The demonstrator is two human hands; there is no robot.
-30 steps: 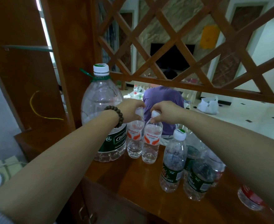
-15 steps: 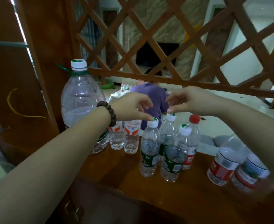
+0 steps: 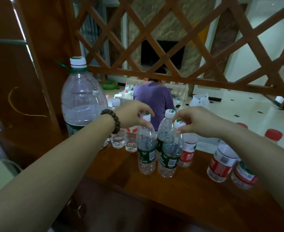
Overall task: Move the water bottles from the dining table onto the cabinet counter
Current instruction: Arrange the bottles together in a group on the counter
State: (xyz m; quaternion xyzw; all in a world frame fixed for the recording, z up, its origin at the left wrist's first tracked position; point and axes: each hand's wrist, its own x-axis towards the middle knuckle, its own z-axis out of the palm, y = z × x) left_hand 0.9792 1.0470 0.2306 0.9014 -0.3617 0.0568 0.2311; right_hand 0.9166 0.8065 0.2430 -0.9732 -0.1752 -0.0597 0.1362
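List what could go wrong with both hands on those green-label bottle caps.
The left hand and right hand pinch two green-label bottles only at the caps, so either might swing. They stand tightly packed; a third green-label bottle and the red-label bottle could topple.

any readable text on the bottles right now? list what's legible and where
"农夫": white characters on the red-label bottle behind the two green-label ones; smaller print below is blurred.
Green-label bottle under the left hand: print and barcode too small to read.
Green-label bottle under the right hand: same; cap logo unreadable.
Large jug: label hidden behind the arm.
Red-label bottles at right: blurred.
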